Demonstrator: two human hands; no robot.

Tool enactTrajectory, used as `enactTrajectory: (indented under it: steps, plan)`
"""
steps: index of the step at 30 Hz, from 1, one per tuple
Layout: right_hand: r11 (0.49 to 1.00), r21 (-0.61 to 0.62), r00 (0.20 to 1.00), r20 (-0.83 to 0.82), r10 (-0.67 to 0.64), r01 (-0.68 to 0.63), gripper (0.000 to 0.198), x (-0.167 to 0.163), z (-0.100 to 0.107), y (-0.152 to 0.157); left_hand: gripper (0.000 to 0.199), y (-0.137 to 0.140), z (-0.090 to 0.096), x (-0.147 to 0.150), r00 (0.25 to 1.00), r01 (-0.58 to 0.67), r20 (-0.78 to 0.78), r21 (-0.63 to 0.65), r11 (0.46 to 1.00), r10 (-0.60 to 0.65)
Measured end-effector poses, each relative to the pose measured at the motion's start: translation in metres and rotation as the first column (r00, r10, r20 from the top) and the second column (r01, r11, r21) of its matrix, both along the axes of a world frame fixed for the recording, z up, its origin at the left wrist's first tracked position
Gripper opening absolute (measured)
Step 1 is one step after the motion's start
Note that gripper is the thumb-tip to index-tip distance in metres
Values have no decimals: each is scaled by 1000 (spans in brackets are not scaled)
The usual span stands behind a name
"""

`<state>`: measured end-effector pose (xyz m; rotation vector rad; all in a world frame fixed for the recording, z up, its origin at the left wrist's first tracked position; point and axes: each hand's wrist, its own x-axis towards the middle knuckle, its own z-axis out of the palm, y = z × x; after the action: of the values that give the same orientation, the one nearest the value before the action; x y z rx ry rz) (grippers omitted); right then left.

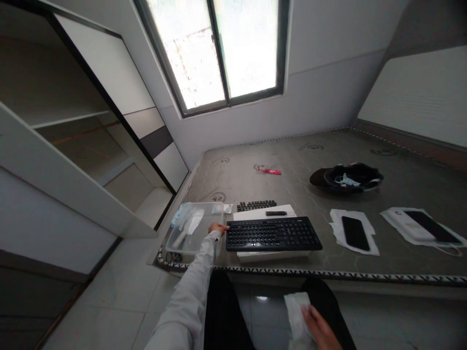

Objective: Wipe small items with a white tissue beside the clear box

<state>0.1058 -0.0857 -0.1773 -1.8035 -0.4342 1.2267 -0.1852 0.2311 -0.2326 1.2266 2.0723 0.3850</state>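
a seated person's left hand (218,227) rests loosely curled at the left end of a black keyboard (273,234) on the mattress (365,146), while the right hand (318,326) presses a white wipe (297,316) flat on the lap; steadying the keyboard's edge first seems wise.
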Motion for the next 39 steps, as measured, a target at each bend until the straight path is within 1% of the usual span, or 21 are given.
enactTrajectory:
  steps: [4, 9, 16, 23, 26, 29, 31, 34, 37, 39]
  plan:
    - [1000, 1, 1000, -5, 2, -2, 83, -1, -5, 0, 25, 0, 3, 8, 996, 8, 91, -106, 994, 2]
    - [1000, 9, 1000, 5, 5, -5, 81, -4, -6, -2, 24, -1, 4, 15, 994, -6, 110, -142, 990, 22]
    - [1000, 4, 1000, 5, 31, -31, 80, -5, -9, -2, 24, -3, 7, 16, 997, -16, 68, -146, 989, 26]
    - [999, -13, 999, 17, 50, -50, 81, 0, -9, -2, 25, -8, 9, 16, 998, 46, 40, -142, 989, -41]
    - [999, -13, 999, 19, 41, -41, 83, 4, -6, -2, 24, -11, 12, 16, 996, 90, 17, -109, 990, -89]
    - [1000, -3, 1000, 25, 15, -14, 83, 6, -1, -3, 25, -13, 20, 15, 987, 160, -26, -24, 987, -161]
    - [1000, 9, 1000, 20, 6, -6, 81, 6, 3, -4, 26, -14, 26, 13, 971, 234, -65, 75, 969, -230]
    - [999, 24, 1000, -2, 30, -30, 78, 5, 4, -4, 23, -14, 33, 10, 924, 381, -120, 205, 901, -364]
    - [999, 18, 1000, -9, 29, -29, 79, 5, 1, -4, 18, -12, 35, 8, 868, 496, -167, 248, 832, -468]
    - [1000, 3, 1000, 0, -2, 2, 81, 4, -4, -4, 18, -10, 34, 7, 843, 537, -195, 255, 804, -501]
